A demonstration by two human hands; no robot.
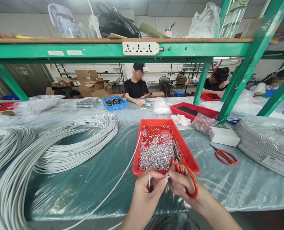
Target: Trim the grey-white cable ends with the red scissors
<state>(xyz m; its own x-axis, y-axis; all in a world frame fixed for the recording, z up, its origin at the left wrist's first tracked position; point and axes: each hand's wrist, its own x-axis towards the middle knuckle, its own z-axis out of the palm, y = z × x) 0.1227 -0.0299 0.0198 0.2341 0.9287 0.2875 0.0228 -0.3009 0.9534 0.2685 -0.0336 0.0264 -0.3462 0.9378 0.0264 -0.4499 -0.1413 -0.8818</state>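
My left hand (148, 188) is closed in a pinch on the end of a white cable (167, 177), just in front of the red tray (196, 168). My right hand (183, 183) holds scissors with orange handles (194, 183), their blades pointing away over the tray. Its thumb and finger also meet at the cable end, touching or nearly touching my left fingertips. Whether a small metal piece sits between them I cannot tell. Many small silvery metal pieces (156, 155) lie heaped in the tray. A single white cable strand (115, 187) curves along the tray's left side.
Coils of white cable (77, 159) cover the left of the table; a wrapped coil (268, 147) lies at right. Nearby are a second pair of scissors (225, 157) and a white box (224, 136). A green shelf frame (103, 52) spans overhead. A co-worker (136, 83) sits opposite.
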